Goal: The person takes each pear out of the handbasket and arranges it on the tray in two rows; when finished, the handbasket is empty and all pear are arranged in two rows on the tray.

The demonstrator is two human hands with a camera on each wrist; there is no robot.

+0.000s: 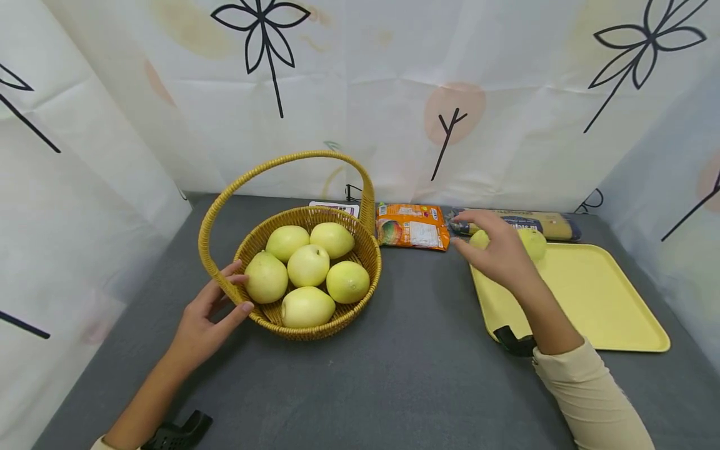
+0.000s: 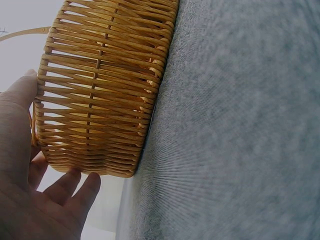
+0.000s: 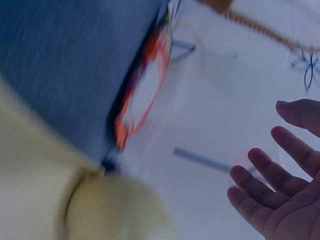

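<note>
A woven wicker basket [image 1: 315, 334] with a tall arched handle holds several pale yellow-green pears [image 1: 308, 265]. My left hand [image 1: 205, 315] loosely grips the basket's left side at the foot of the handle, with the thumb and fingers to either side of it. In the left wrist view, fingertips touch the outer weave. My right hand [image 1: 497, 253] is raised over the left end of a yellow tray [image 1: 596, 300], its fingers spread and holding nothing. Behind it, two pears [image 1: 531, 244] show at the tray's far left corner, partly hidden by the hand.
An orange snack packet [image 1: 413, 226] lies at the back of the dark grey table [image 1: 388, 375], right of the basket. Beside it lies a long clear bag [image 1: 540, 225] with yellowish contents. A white label or packet [image 1: 337, 208] shows behind the basket. Patterned curtains [image 1: 382, 94] enclose the table.
</note>
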